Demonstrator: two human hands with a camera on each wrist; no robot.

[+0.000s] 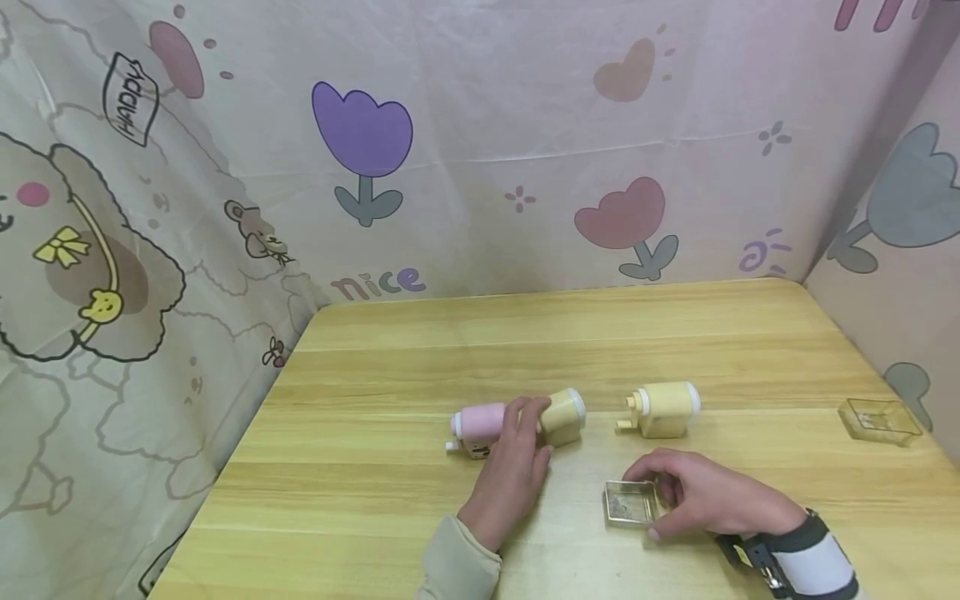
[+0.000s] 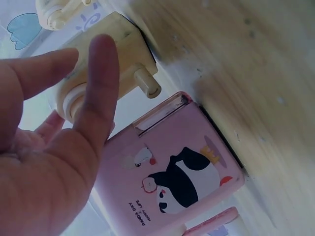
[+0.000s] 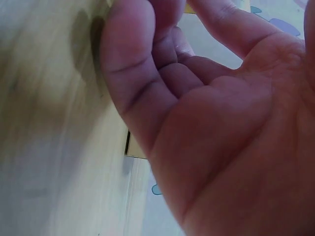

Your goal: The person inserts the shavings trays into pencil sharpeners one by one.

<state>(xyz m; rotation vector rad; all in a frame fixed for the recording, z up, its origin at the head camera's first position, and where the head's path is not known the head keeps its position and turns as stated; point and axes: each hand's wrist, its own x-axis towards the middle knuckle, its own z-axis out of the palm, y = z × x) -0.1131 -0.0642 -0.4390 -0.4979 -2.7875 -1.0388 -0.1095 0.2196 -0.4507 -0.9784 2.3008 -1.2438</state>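
Note:
In the head view, a pink pencil sharpener (image 1: 480, 422) and a yellow pencil sharpener (image 1: 564, 417) stand side by side. My left hand (image 1: 513, 473) reaches over the gap between them, its fingers extended. In the left wrist view the pink sharpener (image 2: 172, 182) shows a panda picture and a slot in one end; fingers overlap the yellow sharpener (image 2: 118, 44) beside its crank. With thumb and fingers, my right hand (image 1: 705, 493) pinches a small clear yellowish drawer (image 1: 630, 505) by its right side. The right wrist view shows the right hand (image 3: 197, 98) with curled fingers; the drawer is hidden there.
Another yellow pencil sharpener (image 1: 666, 410) stands behind the right hand, its crank toward the left. A second clear yellow drawer (image 1: 877, 422) lies near the right edge of the wooden table (image 1: 360, 367). Printed cloth (image 1: 480, 217) hangs behind and along both sides.

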